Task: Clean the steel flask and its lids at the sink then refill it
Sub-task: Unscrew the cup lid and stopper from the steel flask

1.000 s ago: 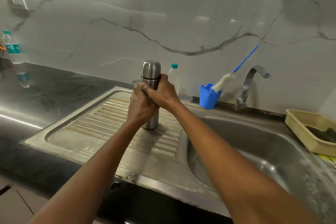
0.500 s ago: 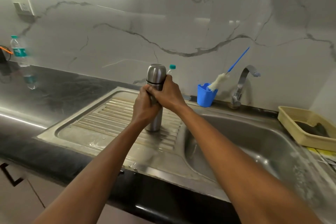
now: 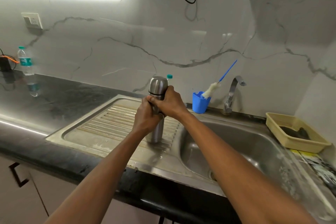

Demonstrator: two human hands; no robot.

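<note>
A tall steel flask (image 3: 157, 131) stands upright on the ribbed drainboard (image 3: 109, 123) of the steel sink, its domed cap (image 3: 158, 84) on top. My left hand (image 3: 145, 117) wraps around the flask's middle from the left. My right hand (image 3: 168, 102) grips the flask's upper body just under the cap from the right, fingers overlapping the left hand. Both hands hide the flask's middle section.
The sink basin (image 3: 236, 147) lies to the right, with a tap (image 3: 233, 92) behind it. A blue cup (image 3: 200, 103) holds a bottle brush (image 3: 211, 89). A plastic bottle's teal cap (image 3: 169, 76) peeks out behind the flask. A beige tray (image 3: 294, 132) sits far right. Another water bottle (image 3: 25, 61) stands far left.
My hands stay clasped on the upright flask. The view has tilted up and back, showing more of the wall and the cabinet front.
</note>
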